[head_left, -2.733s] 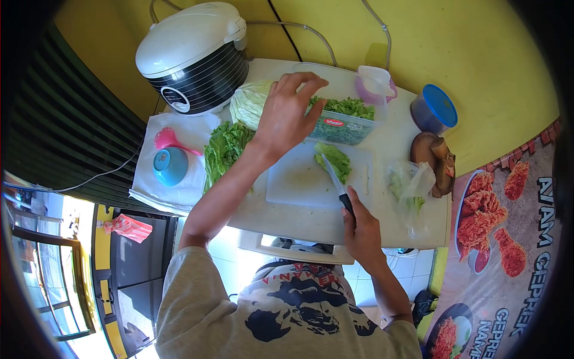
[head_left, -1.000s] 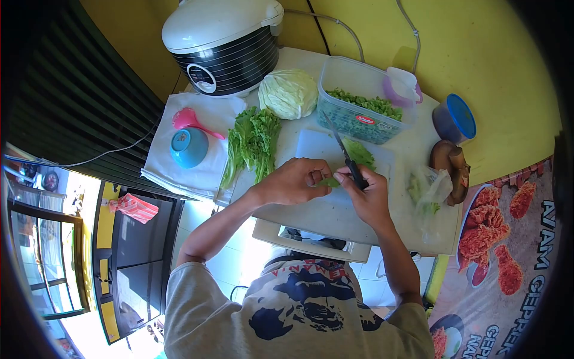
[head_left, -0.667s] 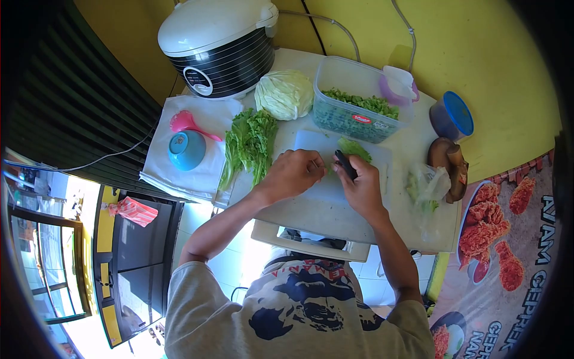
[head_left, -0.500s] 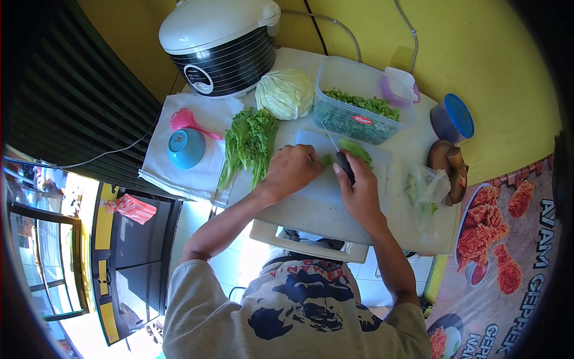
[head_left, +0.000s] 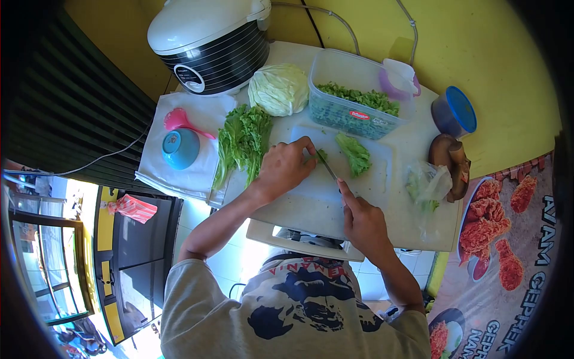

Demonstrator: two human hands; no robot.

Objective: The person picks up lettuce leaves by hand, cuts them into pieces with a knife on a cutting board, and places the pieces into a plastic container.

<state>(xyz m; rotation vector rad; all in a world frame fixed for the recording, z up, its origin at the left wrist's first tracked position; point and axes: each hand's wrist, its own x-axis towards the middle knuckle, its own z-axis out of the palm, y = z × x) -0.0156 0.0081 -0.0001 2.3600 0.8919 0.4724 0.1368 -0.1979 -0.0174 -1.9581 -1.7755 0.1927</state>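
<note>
My right hand (head_left: 366, 222) is wrapped around the handle of a knife (head_left: 327, 167), whose blade points up and left over the white cutting board (head_left: 376, 179). My left hand (head_left: 287, 166) is closed at the board's left side, its fingertips pinching a small piece of lettuce (head_left: 322, 154) beside the blade. How much lettuce lies under those fingers is hidden. A larger lettuce leaf (head_left: 355, 155) rests on the board right of the blade. Left of my left hand lies a bunch of leafy lettuce (head_left: 244, 139).
A plastic container (head_left: 359, 122) of cut greens stands behind the board, next to a cabbage (head_left: 278, 90) and a rice cooker (head_left: 212, 54). On the left sit a blue bowl (head_left: 180, 149) and pink ladle (head_left: 177, 119); on the right, a plastic bag (head_left: 431, 186) and blue-lidded tub (head_left: 454, 113).
My right hand with the knife has moved down toward me, and the blade now lies lower, by my left fingertips. The larger lettuce leaf is now uncovered. The view has shifted slightly.
</note>
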